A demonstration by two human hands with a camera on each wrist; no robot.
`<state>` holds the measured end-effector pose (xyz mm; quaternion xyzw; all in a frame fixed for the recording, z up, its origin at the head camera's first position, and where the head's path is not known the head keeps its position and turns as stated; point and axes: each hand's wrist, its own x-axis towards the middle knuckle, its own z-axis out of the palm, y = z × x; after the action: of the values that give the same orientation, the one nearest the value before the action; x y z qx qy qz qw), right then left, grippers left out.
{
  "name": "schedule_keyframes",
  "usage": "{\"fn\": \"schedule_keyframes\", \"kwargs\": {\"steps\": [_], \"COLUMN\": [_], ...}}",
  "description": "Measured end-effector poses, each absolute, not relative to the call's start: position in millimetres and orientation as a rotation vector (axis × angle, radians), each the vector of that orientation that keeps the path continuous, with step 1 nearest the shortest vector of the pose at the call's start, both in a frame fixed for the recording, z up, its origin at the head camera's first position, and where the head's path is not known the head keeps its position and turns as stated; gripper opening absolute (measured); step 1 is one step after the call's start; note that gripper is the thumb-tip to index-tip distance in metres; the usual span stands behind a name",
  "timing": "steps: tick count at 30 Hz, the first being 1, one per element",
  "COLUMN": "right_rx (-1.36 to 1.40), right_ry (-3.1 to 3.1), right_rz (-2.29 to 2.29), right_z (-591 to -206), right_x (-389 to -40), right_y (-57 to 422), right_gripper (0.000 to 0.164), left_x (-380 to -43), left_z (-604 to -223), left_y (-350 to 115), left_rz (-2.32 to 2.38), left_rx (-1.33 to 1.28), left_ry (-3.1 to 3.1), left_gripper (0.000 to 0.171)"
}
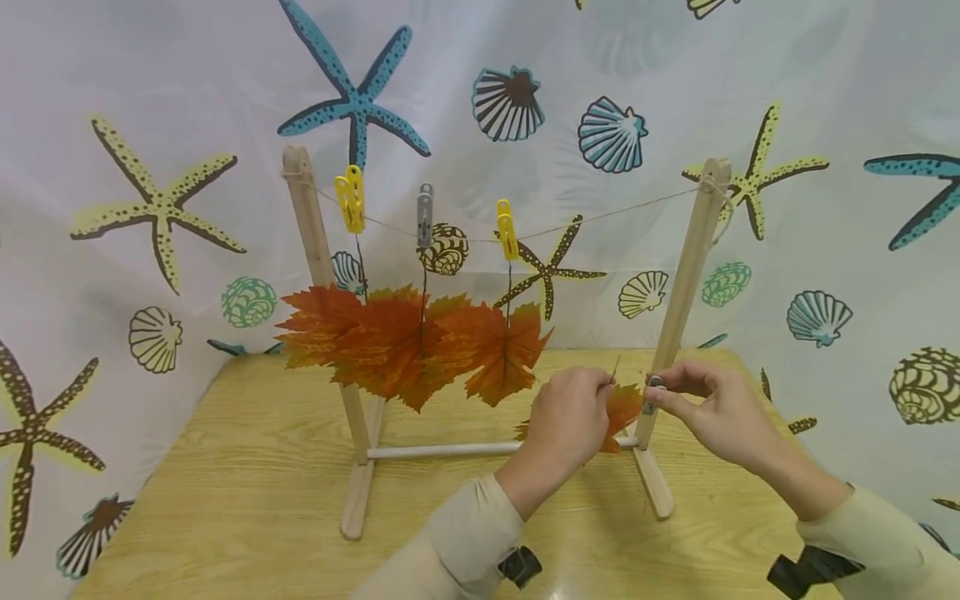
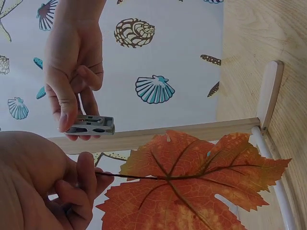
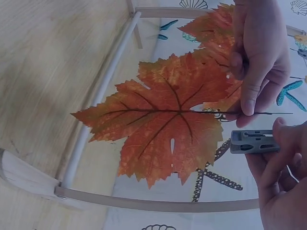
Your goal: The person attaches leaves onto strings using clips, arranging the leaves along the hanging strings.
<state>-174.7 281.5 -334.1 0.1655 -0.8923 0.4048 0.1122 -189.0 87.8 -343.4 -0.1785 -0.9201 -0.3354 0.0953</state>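
My left hand (image 1: 567,421) pinches the dark stem of an orange maple leaf (image 3: 163,112) between thumb and fingers. The blade of that leaf hangs below the hand, in front of the rack's right post. Close beside it, my right hand (image 1: 720,408) holds a grey clothespin (image 2: 92,125) by one end between thumb and fingertips. In the right wrist view the free end of the clothespin lies just beside the leaf stem, apart from it. Several orange leaves (image 1: 405,342) hang by their stems from the string, under two yellow clothespins (image 1: 507,229) and one grey clothespin (image 1: 425,217).
A wooden rack stands on the wood-grain table (image 1: 247,467), with a left post (image 1: 307,221), a right post (image 1: 693,250) and a white crossbar (image 1: 446,451) low between them. Thin string (image 1: 622,214) sags between the post tops. A curtain with printed shells and starfish hangs behind.
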Motion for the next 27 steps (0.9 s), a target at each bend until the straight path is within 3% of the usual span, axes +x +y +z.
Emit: {"fn": "schedule_keyframes", "kwargs": {"steps": [27], "right_rx": [0.445], "right_ry": [-2.646], "right_rz": [1.232], "right_z": [-262], "right_x": [-202], "right_y": [260], "right_gripper": [0.02], "left_x": [-202], "left_z": [-308], "left_y": [83], "left_rz": [-1.056], "left_rx": [-0.471], "left_ry": [-2.497], "left_gripper": [0.017]}}
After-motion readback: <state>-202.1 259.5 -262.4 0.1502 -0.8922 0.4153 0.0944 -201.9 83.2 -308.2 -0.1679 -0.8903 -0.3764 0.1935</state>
